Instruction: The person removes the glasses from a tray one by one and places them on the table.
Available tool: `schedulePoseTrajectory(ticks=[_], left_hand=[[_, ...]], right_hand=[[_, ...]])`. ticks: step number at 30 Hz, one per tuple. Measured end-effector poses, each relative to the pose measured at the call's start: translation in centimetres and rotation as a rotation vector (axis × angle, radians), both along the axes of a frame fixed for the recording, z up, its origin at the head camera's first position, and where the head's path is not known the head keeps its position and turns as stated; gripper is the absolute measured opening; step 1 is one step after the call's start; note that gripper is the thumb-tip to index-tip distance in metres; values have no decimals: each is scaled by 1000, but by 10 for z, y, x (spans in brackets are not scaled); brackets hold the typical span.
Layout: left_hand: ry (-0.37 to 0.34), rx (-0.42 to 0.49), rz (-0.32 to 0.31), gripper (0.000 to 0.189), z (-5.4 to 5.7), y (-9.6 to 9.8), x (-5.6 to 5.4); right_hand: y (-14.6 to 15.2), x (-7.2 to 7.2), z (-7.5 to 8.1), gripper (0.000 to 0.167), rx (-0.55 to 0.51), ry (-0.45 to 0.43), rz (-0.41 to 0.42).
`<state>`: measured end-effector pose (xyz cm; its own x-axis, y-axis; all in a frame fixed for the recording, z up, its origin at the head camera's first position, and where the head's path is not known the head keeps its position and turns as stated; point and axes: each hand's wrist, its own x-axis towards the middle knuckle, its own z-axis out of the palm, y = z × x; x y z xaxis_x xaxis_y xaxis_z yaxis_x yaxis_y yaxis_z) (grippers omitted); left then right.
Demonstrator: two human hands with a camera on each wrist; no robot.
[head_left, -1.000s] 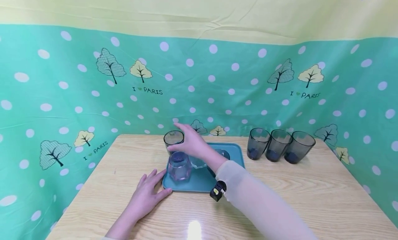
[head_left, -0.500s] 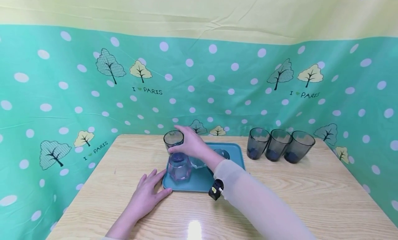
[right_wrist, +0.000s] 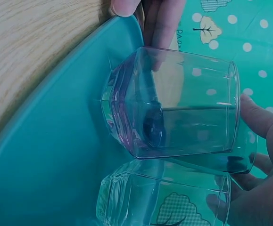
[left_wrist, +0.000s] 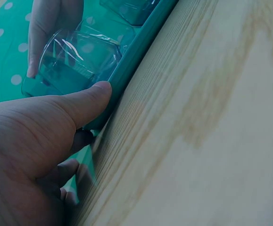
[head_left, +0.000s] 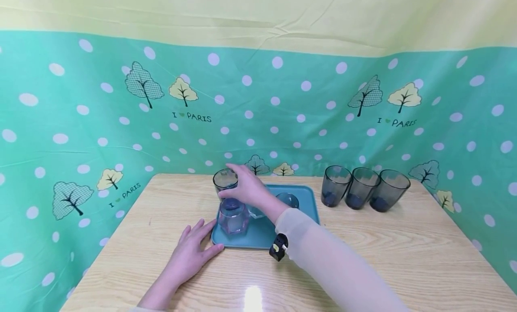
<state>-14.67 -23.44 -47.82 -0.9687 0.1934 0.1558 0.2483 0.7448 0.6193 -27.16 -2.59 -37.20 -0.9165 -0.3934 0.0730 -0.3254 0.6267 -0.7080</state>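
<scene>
A teal tray [head_left: 262,240] lies on the table and bears several glasses. At its back left corner stands a dark tinted glass [head_left: 224,179], which my right hand [head_left: 248,186] grips near the rim, thumb in front and fingers behind. In front of it on the tray is a faceted clear glass with a pinkish base [right_wrist: 183,99]. Another faceted clear glass [right_wrist: 193,193] is beside that one. A round bluish glass [head_left: 289,199] shows past my right wrist. My left hand [head_left: 194,253] rests at the tray's left side, fingers spread, its thumb [left_wrist: 96,96] right at the rim.
Three dark tinted tumblers [head_left: 336,186] stand in a row on the right of the wooden table [head_left: 387,253]. A patterned curtain [head_left: 282,101] hangs close behind the table's back edge. My right forearm's sleeve [head_left: 327,258] passes over the tray's right front part.
My right hand has come down slightly and its fingers have drawn in round the dark glass. My left hand and the glasses have stayed in place.
</scene>
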Motion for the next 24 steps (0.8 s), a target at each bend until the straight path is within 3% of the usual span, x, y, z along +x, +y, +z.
schedulePoseTrajectory(ticks=[24], left_hand=[[4,7,3,74,-3,-1,-1]], right_hand=[[-2,2,-2,88,0,14,-34]])
